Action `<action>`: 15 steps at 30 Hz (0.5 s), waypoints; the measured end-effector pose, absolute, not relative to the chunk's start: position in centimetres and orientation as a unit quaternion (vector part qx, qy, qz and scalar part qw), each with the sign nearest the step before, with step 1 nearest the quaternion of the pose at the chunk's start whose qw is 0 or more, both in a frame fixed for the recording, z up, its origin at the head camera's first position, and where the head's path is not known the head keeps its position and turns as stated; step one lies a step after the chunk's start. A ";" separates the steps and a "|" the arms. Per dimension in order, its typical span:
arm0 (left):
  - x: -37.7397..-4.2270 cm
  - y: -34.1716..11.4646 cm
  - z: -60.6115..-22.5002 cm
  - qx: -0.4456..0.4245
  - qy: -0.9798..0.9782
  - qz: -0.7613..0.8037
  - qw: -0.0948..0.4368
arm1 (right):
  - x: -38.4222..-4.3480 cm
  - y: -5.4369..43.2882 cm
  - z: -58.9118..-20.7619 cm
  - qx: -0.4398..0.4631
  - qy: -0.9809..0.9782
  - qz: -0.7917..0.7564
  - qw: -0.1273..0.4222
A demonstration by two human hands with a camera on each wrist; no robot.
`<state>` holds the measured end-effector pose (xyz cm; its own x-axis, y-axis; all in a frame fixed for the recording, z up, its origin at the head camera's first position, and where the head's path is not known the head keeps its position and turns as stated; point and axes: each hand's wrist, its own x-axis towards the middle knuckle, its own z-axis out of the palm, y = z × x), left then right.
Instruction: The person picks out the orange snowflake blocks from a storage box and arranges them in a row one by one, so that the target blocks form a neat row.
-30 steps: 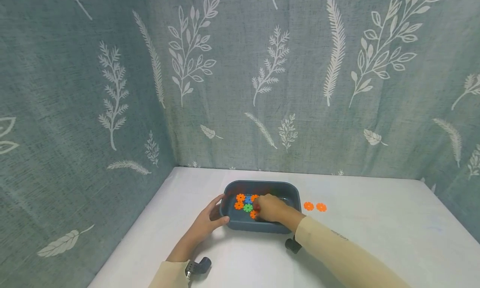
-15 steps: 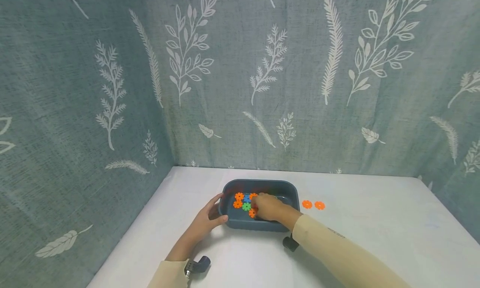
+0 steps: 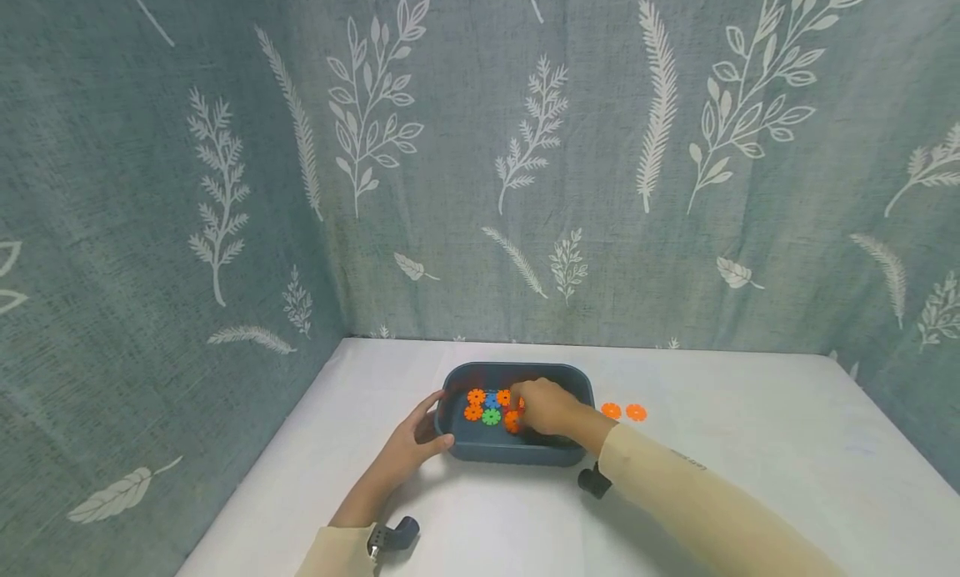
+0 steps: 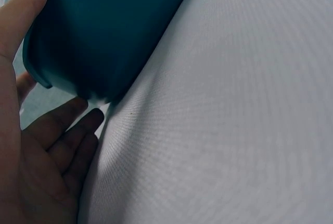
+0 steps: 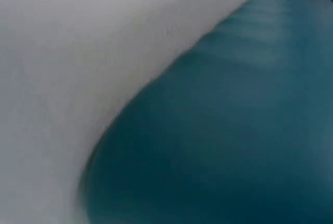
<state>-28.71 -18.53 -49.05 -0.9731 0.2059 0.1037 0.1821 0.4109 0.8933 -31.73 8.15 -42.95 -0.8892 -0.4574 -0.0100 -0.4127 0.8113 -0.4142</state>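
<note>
Notched discs [image 3: 491, 417] show only in the head view

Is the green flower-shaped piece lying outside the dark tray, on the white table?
No, the head view shows the green piece inside the dark tray, close to the blue piece.

Head view's pretty bright and evenly lit, decently sharp too. The white table [image 3: 495, 527] only gets soft shadows, one just beside the left hand [image 3: 408, 444], another below the right sleeve [image 3: 682, 502], so the light looks diffuse and overhead. Curtain [image 3: 127, 327] left of the left hand goes darker. Left wrist cam's dimmer, palm [image 4: 44, 169] in shade. Right wrist cam's a blurry mess, tub [image 5: 218, 130] all smeared.
</note>
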 end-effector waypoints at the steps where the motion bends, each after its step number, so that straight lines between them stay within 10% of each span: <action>1: -28.7 -18.6 -49.1 0.114 0.840 0.531 0.012 | -31.8 8.4 -42.9 -0.229 0.950 -0.204 0.057; 15: -28.9 -18.5 -49.4 0.110 0.840 0.531 0.013 | -30.6 12.5 -39.4 -0.210 0.955 -0.199 0.062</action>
